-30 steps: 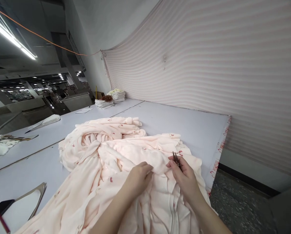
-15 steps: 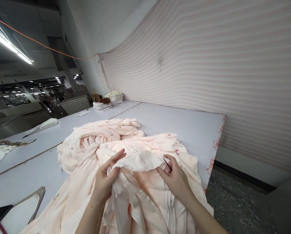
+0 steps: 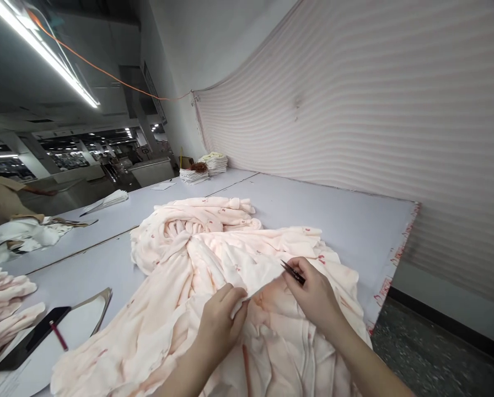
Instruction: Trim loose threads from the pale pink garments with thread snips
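Pale pink fabric (image 3: 214,253) with small red prints lies heaped on the table in front of me. My left hand (image 3: 224,314) is closed, pinching the fabric's edge between thumb and fingers. To its right, my right hand (image 3: 309,292) grips slim black tweezers (image 3: 293,273), their points facing up and left. The thumb and fingertips of that hand also hold the same edge, which runs taut and slanted between both hands. Folds of the fabric hang below my hands.
The grey-white table (image 3: 338,212) has a red-printed right edge. At left lie a dark phone (image 3: 32,336), a dark red pen (image 3: 58,335), papers and more fabric. Stacked white cloths (image 3: 214,163) stand at the back. Striped sheeting (image 3: 333,110) covers the wall; a person (image 3: 1,198) is far left.
My left hand has turned over from fingers raised to a closed pinch, moving lower and right. The edge between my hands is now taut. The view has swung left, bringing a person into sight.
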Demonstrator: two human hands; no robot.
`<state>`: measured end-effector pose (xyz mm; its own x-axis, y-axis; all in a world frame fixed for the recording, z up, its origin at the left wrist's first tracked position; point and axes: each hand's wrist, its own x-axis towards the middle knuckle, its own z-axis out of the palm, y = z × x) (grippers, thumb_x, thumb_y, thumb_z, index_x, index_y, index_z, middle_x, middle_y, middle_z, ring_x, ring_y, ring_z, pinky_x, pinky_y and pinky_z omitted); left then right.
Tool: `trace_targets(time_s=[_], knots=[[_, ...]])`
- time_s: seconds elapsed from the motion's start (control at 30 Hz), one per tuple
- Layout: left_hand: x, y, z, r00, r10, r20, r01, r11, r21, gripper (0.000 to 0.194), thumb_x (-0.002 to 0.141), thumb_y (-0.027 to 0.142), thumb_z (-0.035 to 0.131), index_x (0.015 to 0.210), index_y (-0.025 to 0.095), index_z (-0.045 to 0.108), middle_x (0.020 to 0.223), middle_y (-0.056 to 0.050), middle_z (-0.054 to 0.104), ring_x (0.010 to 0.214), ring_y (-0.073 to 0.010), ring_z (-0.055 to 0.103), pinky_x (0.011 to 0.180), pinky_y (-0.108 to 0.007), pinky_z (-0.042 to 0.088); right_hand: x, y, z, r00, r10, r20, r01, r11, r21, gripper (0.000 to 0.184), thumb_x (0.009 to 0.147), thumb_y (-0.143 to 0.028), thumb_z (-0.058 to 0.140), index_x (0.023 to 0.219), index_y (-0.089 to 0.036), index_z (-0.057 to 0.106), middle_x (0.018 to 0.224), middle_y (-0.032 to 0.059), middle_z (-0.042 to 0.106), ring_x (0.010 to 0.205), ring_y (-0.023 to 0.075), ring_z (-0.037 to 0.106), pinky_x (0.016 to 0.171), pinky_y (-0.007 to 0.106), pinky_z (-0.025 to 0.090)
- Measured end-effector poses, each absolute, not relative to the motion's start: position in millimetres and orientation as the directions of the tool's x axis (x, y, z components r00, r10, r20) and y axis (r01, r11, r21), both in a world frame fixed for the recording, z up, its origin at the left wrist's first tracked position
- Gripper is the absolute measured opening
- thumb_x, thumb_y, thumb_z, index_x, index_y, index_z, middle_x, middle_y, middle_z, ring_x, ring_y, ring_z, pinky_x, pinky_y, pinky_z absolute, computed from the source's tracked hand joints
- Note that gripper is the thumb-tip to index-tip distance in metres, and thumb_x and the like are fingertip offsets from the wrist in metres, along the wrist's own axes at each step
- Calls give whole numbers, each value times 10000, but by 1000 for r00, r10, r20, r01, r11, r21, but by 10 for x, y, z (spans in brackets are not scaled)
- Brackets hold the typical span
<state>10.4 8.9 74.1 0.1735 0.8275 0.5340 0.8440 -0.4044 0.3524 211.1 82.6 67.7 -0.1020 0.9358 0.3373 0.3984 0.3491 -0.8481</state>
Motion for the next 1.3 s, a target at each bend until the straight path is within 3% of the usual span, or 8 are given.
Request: trace_targets(time_s=[0.2,0.57,0.7,0.8,0.9,1.0,1.1,1.3], knots=[[136,95,585,201,662,722,852,-482,204,176,821,62,441,893,180,550,794,-37,484,637,-110,516,561,-194,432,2193,470,865,-458,831,317,347,495,-796,237,863,-348,491,1046,-287,628,1011,40,643,906,194,625,706,260,517],[201,110,679,244,640,729,848,-505,160,185,817,46,460,883,178,571,858,-74,567,677,-122,559,596,-213,460,2100,445,849,-443,821,360,416,543,-729,194,865,-309,488,918,-278,672,936,16,673,847,192,633,697,288,507],[205,114,721,157,732,663,779,-505,373,155,829,107,479,872,192,601,869,-68,638,784,-159,602,679,-242,478,2076,469,786,-408,856,316,292,451,-844,170,850,-339,528,933,-252,648,928,28,657,862,192,620,706,277,501],[183,127,785,-44,908,417,645,-293,706,103,832,237,536,831,189,626,775,-30,663,737,-163,610,684,-243,468,2009,502,735,-408,858,312,118,388,-914,184,832,-351,565,966,-235,617,923,32,635,877,190,611,755,280,495],[150,134,856,-148,980,130,406,-60,912,217,826,380,545,815,181,630,747,-11,656,710,-166,595,648,-234,457,1882,548,691,-380,841,385,23,425,-905,209,809,-308,601,1004,-233,590,971,40,618,923,194,592,806,293,479],[117,125,893,-115,993,-9,181,30,983,262,824,424,534,835,176,618,773,-2,644,733,-158,578,664,-227,453,1732,601,665,-367,802,471,15,512,-859,172,790,-261,617,955,-220,595,984,47,619,944,199,576,827,295,457],[86,100,908,-83,995,-58,98,66,993,257,818,421,539,835,175,609,747,10,620,718,-145,558,672,-226,445,1622,632,648,-401,803,440,46,498,-866,104,837,-294,558,834,-202,607,833,28,640,795,175,593,710,265,456],[88,64,964,-35,998,50,344,-35,938,200,792,316,565,930,193,643,891,-19,632,888,-190,548,808,-263,422,1519,597,596,-355,846,399,163,476,-864,215,916,-340,396,794,-196,500,601,-30,525,562,132,511,547,241,371]])
